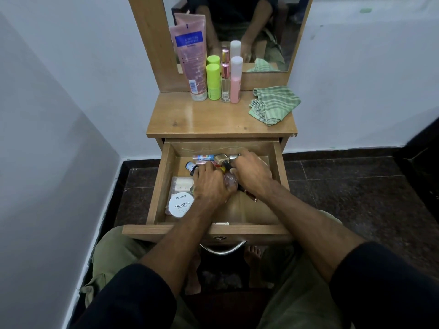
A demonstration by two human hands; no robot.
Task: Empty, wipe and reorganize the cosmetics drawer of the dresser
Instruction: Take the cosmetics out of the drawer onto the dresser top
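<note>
The drawer (164, 184) stood pulled out below the bench (213, 119). Inside it, both forearms reached in palms down: the left hand (212, 184) curled over small bottles, the right hand (253, 173) apparently closed around a dark tube (228, 165).

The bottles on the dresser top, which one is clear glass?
The small perfume bottle with the pink metallic cap, standing between the lime green bottle and the pink and white bottle. The others, pink tube included, are opaque.
</note>
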